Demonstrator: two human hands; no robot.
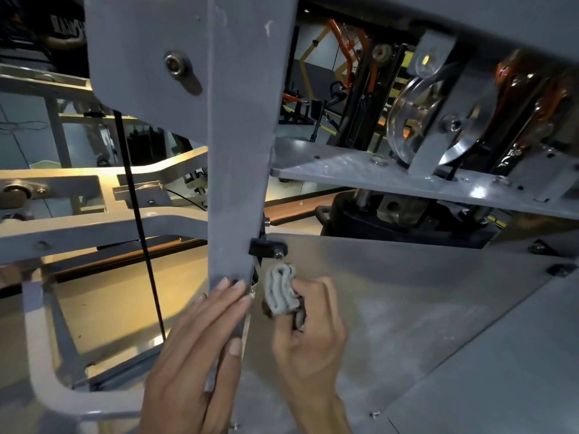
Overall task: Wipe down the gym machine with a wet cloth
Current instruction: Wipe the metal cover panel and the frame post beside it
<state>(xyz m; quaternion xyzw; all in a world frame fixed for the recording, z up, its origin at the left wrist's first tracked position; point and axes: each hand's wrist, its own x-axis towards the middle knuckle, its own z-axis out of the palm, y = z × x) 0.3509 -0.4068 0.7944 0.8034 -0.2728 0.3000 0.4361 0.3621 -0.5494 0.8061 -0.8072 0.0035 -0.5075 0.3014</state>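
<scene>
Head view of a grey gym machine (pixel 241 151), ordered from largest part to smallest. A broad grey upright post (pixel 238 189) runs from the top of the scene down to the near centre, carrying a hex bolt (pixel 175 64) on its upper left face. To the right of the post, a flat grey panel (pixel 407 308) slopes across the near right; its surface looks dull and mottled. Above the panel, a grey shelf plate (pixel 391 180) projects to the right and bears a shiny metal pulley wheel (pixel 416 120). To the left of the post, pale curved frame tubes (pixel 94 223) cross the scene, and a thin black cable (pixel 141 220) hangs in front of them. A small black bracket (pixel 266 247) with a bolt sits where the post meets the panel. The left hand (pixel 200 346) lies against the near end of the post, fingers nearly straight along its left face and thumb laid over its front edge; it presses the post and clasps nothing. The right hand (pixel 313 327) is curled tightly around a bunched grey cloth (pixel 282 289), whose folded end protrudes from the fingers toward the far left. The cloth lies against the panel just right of the post and just below the black bracket, close to the left fingertips but apart from them.
</scene>
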